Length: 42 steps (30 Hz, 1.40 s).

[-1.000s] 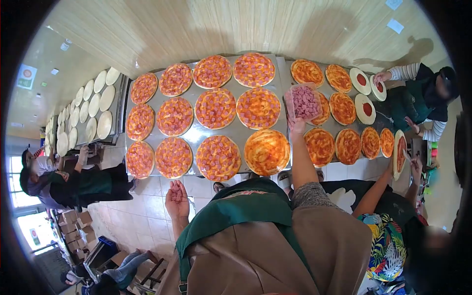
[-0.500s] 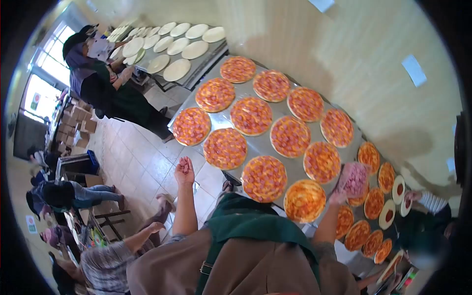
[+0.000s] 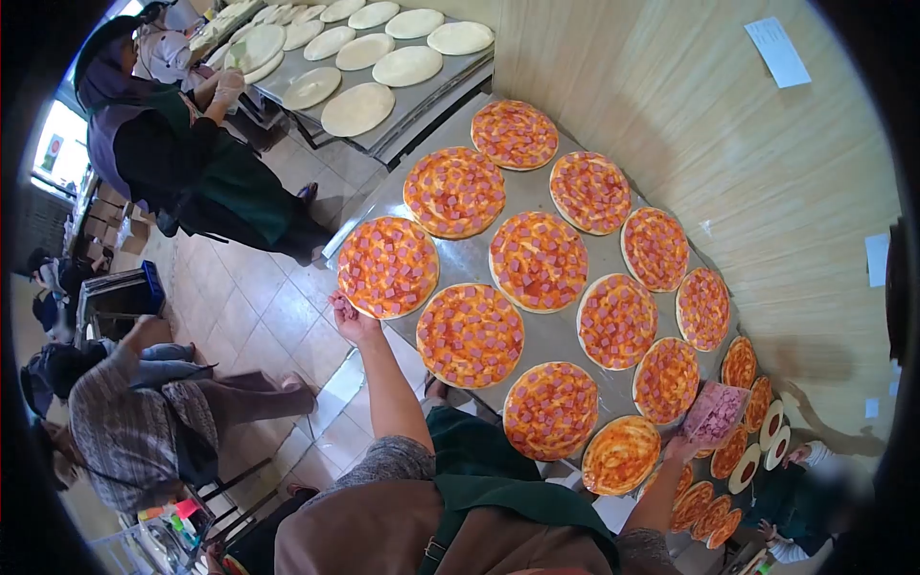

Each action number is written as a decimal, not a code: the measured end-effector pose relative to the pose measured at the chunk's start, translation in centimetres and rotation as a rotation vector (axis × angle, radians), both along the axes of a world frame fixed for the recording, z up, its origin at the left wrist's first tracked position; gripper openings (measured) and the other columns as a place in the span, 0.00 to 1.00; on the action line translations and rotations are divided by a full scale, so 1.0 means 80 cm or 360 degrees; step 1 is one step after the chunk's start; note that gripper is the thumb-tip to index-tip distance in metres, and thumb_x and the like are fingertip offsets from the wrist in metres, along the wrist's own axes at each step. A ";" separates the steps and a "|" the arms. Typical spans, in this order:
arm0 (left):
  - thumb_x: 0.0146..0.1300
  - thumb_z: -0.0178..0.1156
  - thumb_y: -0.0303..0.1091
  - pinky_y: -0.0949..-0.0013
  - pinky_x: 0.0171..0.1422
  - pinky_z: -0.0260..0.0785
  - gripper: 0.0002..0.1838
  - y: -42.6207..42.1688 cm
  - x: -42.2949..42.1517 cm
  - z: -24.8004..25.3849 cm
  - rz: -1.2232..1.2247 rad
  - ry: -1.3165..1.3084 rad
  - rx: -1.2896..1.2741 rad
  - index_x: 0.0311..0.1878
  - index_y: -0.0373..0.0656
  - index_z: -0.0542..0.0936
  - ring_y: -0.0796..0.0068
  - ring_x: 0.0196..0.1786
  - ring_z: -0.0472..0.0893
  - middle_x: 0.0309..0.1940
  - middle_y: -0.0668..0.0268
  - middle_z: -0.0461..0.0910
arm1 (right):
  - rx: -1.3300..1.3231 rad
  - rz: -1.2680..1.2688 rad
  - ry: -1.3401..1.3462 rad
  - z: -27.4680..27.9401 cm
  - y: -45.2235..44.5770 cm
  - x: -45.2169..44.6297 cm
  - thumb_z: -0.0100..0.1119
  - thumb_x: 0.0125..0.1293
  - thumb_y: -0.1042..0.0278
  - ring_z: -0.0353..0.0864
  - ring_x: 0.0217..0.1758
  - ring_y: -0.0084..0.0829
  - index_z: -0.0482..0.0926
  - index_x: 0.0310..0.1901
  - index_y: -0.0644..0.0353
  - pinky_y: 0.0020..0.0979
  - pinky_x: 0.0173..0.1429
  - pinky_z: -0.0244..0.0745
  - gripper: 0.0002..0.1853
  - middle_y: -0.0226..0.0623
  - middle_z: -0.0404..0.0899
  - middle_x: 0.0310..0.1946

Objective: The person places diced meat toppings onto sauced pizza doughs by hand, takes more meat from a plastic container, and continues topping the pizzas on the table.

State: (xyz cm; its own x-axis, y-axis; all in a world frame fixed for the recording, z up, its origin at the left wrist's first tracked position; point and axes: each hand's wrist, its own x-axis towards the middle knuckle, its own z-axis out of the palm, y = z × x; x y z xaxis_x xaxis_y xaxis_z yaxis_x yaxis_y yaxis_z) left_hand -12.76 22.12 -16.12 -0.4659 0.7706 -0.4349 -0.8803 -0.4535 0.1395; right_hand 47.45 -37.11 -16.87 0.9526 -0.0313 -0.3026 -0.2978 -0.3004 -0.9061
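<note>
My left hand [image 3: 355,320] is at the near left edge of a pizza [image 3: 388,267] topped with sauce, cheese and diced ham. Its fingers curl around a few pieces of diced ham, partly hidden by the pizza's edge. My right hand [image 3: 681,448] grips a clear container [image 3: 716,414] of pink diced ham, held over the right part of the table. Below and left of the container lies a pizza [image 3: 621,455] with sauce and cheese, no ham visible on it. Beside it is a ham-topped pizza [image 3: 551,410].
Several more pizzas stand on the metal table [image 3: 465,259] beside the wall. A second table [image 3: 422,105] carries plain dough rounds [image 3: 358,109]. A co-worker in a green apron [image 3: 240,196] stands there. Another person [image 3: 144,422] walks behind on the left. A co-worker's hand [image 3: 795,453] is at the far right.
My left hand has moved from beside the table, palm up, to the edge of the leftmost pizza. The view has shifted left and closer. The person behind has moved.
</note>
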 end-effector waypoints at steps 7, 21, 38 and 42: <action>0.59 0.44 0.20 0.61 0.59 0.71 0.14 0.001 -0.007 -0.017 -0.0022 -0.0081 0.0094 0.46 0.36 0.75 0.69 0.43 0.79 0.34 0.62 0.78 | 0.0617 -0.0267 0.0022 0.021 0.038 -0.010 0.44 0.67 0.63 0.52 0.30 0.28 0.59 0.28 0.58 0.37 0.40 0.43 0.12 0.28 0.50 0.27; 0.60 0.44 0.22 0.64 0.57 0.72 0.13 0.004 0.003 -0.003 0.0052 -0.0013 0.0008 0.44 0.35 0.76 0.68 0.43 0.79 0.35 0.61 0.79 | -0.0233 0.0127 -0.0126 0.070 0.070 -0.032 0.49 0.60 0.68 0.66 0.33 0.28 0.63 0.24 0.57 0.30 0.36 0.63 0.10 0.27 0.62 0.27; 0.62 0.44 0.23 0.63 0.58 0.72 0.14 0.007 0.000 -0.009 0.0075 0.0081 -0.0099 0.47 0.33 0.76 0.68 0.45 0.79 0.40 0.60 0.79 | -0.0120 0.0028 -0.0146 0.029 0.045 -0.008 0.44 0.59 0.64 0.65 0.28 0.25 0.65 0.25 0.51 0.28 0.33 0.60 0.07 0.24 0.61 0.25; 0.60 0.45 0.23 0.65 0.57 0.72 0.12 0.005 0.001 -0.001 0.0073 -0.0060 -0.0002 0.41 0.34 0.78 0.69 0.44 0.79 0.39 0.60 0.79 | 0.0061 -0.0075 -0.0118 0.018 0.041 -0.003 0.44 0.60 0.63 0.69 0.30 0.26 0.68 0.28 0.51 0.29 0.34 0.63 0.06 0.26 0.66 0.28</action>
